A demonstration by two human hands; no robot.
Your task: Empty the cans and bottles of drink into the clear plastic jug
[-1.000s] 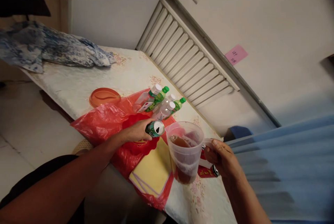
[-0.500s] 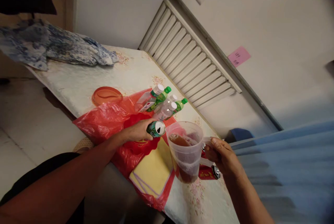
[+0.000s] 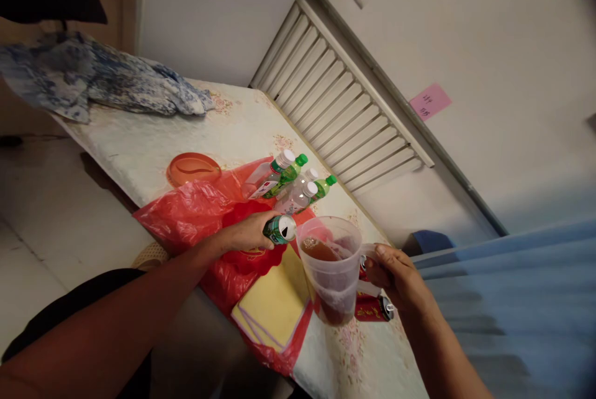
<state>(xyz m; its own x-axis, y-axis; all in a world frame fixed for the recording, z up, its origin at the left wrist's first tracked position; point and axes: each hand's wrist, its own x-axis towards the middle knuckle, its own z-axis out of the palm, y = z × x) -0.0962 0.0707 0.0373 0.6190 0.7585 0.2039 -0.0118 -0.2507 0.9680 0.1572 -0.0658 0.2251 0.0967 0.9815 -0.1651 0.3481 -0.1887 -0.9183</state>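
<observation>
My left hand point(image 3: 251, 231) is wrapped round a green drink can point(image 3: 279, 229), which lies tilted with its opened top towards a clear plastic pitcher point(image 3: 330, 275). The can's rim is at the pitcher's lip; whether they touch I cannot tell. My right hand point(image 3: 395, 275) grips the pitcher by its handle. Brown liquid with some bubbles is inside the pitcher. Below my left hand lies a red scalloped plate point(image 3: 266, 262) on a red plastic bag point(image 3: 186, 216). Folded yellow cloths point(image 3: 274, 303) lie beside it. Behind the pitcher handle is a red can point(image 3: 372, 308).
Several bottles with white and green caps point(image 3: 293, 185) stand beyond my left hand. An orange-red lid point(image 3: 193, 169) lies on the flowered tablecloth point(image 3: 242, 123). A blue-white patterned cloth point(image 3: 144, 85) is at the far left. A radiator point(image 3: 344, 98) borders the table; a blue curtain point(image 3: 521, 300) hangs right.
The view has shifted very slightly. Both hands keep their hold on the can and the pitcher, with almost no movement between them.
</observation>
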